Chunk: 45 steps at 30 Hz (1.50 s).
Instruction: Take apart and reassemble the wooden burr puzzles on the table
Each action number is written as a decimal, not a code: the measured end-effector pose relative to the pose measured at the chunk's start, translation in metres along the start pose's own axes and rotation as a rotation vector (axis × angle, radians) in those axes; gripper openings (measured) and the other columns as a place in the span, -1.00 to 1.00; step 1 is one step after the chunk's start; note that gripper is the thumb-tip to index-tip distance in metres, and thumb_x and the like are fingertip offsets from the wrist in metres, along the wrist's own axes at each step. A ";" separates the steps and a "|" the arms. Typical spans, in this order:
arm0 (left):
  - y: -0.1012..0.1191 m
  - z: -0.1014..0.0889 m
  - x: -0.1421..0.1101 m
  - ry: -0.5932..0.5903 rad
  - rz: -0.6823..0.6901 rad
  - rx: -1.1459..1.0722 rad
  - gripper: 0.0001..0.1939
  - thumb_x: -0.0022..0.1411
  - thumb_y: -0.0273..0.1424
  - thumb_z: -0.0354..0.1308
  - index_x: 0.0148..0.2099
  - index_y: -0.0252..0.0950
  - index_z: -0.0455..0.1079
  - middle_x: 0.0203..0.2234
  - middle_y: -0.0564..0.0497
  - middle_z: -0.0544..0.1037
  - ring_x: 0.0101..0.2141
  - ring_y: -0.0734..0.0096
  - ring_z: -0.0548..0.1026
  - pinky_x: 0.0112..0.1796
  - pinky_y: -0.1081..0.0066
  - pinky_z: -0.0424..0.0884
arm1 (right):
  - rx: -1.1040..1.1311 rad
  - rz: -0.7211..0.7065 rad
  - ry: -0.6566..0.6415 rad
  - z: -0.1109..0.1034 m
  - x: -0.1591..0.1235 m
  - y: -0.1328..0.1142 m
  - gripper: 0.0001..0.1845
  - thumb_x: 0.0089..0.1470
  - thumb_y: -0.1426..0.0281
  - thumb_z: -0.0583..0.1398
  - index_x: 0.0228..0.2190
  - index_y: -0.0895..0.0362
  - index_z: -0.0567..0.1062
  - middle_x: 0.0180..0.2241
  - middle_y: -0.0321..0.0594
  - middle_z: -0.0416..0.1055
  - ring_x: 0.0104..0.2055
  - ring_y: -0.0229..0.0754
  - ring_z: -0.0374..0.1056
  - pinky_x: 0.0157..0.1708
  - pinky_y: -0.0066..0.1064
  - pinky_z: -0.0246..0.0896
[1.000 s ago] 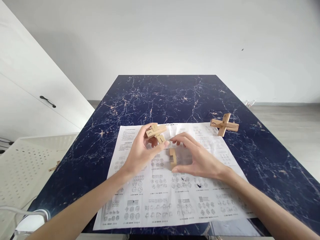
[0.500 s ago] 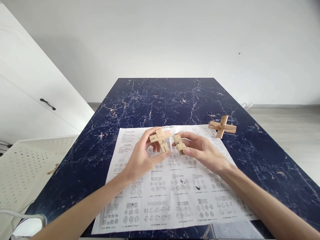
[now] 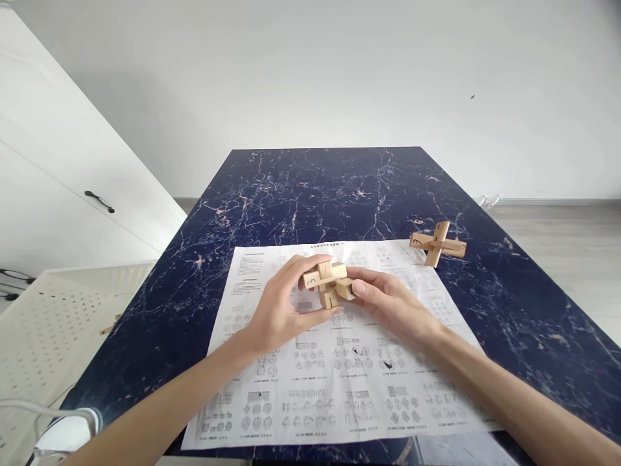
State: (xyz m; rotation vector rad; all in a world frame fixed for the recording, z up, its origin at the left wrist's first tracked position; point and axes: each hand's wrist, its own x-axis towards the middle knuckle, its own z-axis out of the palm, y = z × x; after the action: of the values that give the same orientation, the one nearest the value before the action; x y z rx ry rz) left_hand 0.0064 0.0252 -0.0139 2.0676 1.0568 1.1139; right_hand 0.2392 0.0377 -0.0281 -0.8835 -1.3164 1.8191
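Observation:
My left hand (image 3: 277, 312) is closed around pale crossed wooden burr puzzle pieces (image 3: 313, 279), pinched between fingers and thumb. A "3" shows on one bar and single strokes on the ends of another. From the right, my right hand (image 3: 392, 303) grips a notched wooden puzzle piece (image 3: 345, 288), its thumb on the near end. This piece sits against the crossed ones at their right side; how deep it fits is hidden. Beneath both hands lies a creased printed instruction sheet (image 3: 286, 382) with rows of puzzle diagrams.
On the sheet's upper right corner rests another crossed wooden puzzle (image 3: 439, 244), darker in tone. The dark blue marbled table (image 3: 310, 194) reaches toward a white wall. A perforated cream basket (image 3: 43, 323) stands left, with a white cable (image 3: 43, 412) near the front edge.
My right hand has brought its notched piece left, up against the crossed pieces. The left hand has shifted slightly right and turned the pieces a little. The camera view has moved slightly.

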 end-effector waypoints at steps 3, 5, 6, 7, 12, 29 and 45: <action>-0.002 -0.001 0.001 0.009 0.034 0.004 -0.33 0.25 -0.28 0.53 0.31 -0.03 0.36 0.01 -0.03 0.59 -0.04 0.19 0.58 0.00 0.14 0.56 | 0.017 -0.012 0.004 0.003 -0.001 0.001 -0.51 0.24 -0.06 0.39 0.04 -0.04 0.67 0.02 -0.07 0.65 0.09 0.10 0.56 0.25 0.08 0.40; -0.002 -0.001 0.001 0.001 0.054 0.004 -0.34 0.26 -0.30 0.53 0.31 -0.03 0.37 0.01 -0.03 0.59 -0.03 0.18 0.59 0.00 0.14 0.57 | 0.040 -0.016 -0.007 0.005 -0.001 0.001 -0.55 0.28 -0.02 0.37 0.04 -0.03 0.68 0.02 -0.05 0.65 0.09 0.09 0.57 0.24 0.07 0.41; -0.002 -0.001 0.001 -0.001 0.062 0.008 -0.34 0.26 -0.31 0.53 0.32 -0.03 0.37 0.01 -0.03 0.59 -0.03 0.19 0.59 0.00 0.14 0.58 | 0.044 -0.019 -0.004 0.006 -0.001 0.001 -0.56 0.29 -0.01 0.37 0.04 -0.02 0.68 0.03 -0.05 0.64 0.10 0.09 0.56 0.24 0.07 0.40; -0.002 0.000 0.001 -0.003 0.070 0.015 -0.33 0.26 -0.32 0.53 0.32 -0.03 0.37 0.01 -0.03 0.59 -0.03 0.19 0.59 0.00 0.14 0.58 | 0.042 -0.021 0.003 0.006 -0.002 0.001 -0.57 0.30 -0.01 0.36 0.04 -0.03 0.68 0.05 -0.05 0.64 0.10 0.10 0.56 0.25 0.07 0.39; -0.001 0.002 0.000 -0.012 0.107 0.053 -0.28 0.21 -0.28 0.57 0.33 -0.03 0.38 0.00 -0.02 0.55 -0.06 0.21 0.57 -0.02 0.16 0.60 | 0.008 0.023 -0.024 0.005 -0.003 0.000 -0.49 0.21 -0.08 0.40 0.03 -0.04 0.68 0.04 -0.06 0.65 0.09 0.12 0.56 0.22 0.10 0.40; -0.001 0.002 -0.004 -0.056 -0.020 -0.121 -0.22 0.13 -0.29 0.61 0.34 -0.14 0.42 0.04 -0.04 0.69 -0.08 0.21 0.67 -0.07 0.24 0.65 | -0.299 -0.162 0.012 0.006 -0.010 -0.002 -0.47 0.39 -0.05 0.25 0.15 0.05 0.42 -0.05 -0.04 0.65 -0.09 -0.01 0.61 -0.06 -0.15 0.52; -0.007 -0.005 0.001 -0.151 0.052 -0.154 -0.24 0.13 -0.29 0.61 0.33 -0.11 0.46 0.03 -0.07 0.67 -0.07 0.21 0.62 -0.03 0.19 0.63 | -0.591 -0.201 0.002 0.009 -0.011 -0.006 -0.47 0.54 0.03 0.00 -0.41 0.06 0.38 -0.52 -0.33 0.36 -0.49 -0.25 0.25 -0.39 -0.34 0.18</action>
State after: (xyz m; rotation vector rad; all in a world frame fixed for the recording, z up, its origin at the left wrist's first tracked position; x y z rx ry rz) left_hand -0.0005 0.0307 -0.0162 2.0306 0.8227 1.0128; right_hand 0.2381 0.0251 -0.0189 -1.0021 -1.9107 1.2860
